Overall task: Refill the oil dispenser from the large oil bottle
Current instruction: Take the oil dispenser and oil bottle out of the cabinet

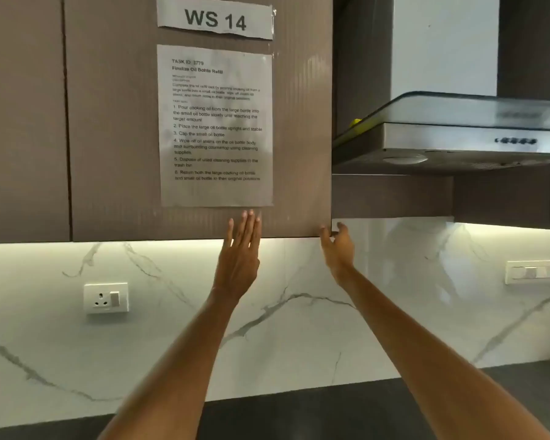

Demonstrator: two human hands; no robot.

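Left hand (239,249) raised, fingers straight and close together, palm flat toward the lower part of the brown cabinet door (115,128); fingertips lie just under the bottom edge of the printed task sheet (216,125). Whether the palm presses the door or only hovers against it cannot be told. It holds nothing.

Right hand (338,247) raised beside the left one, at the door's lower right corner. Fingers loosely curled, thumb apart; fingertips at the door's edge, seemingly hooked on the corner, though actual contact is not clear.

Above the left hand: task sheet taped to the door, headed "Finalize Oil Bottle Refill", with six numbered steps. Above that, a smaller paper label (215,17) reading "WS 14".

Up and to the right of the right hand: steel range hood (458,138), a row of dark buttons on its front face, a small yellow-green object (356,122) on its left top edge, kind not discernible.

Below both hands: white veined marble backsplash (267,328), lit from under the cabinet. Wall socket (106,297) low to the left of the left hand; switch plate (532,272) far right of the right hand. Dark bench (331,414) along the bottom, under the forearms.

Oil dispenser and large oil bottle: neither in view.
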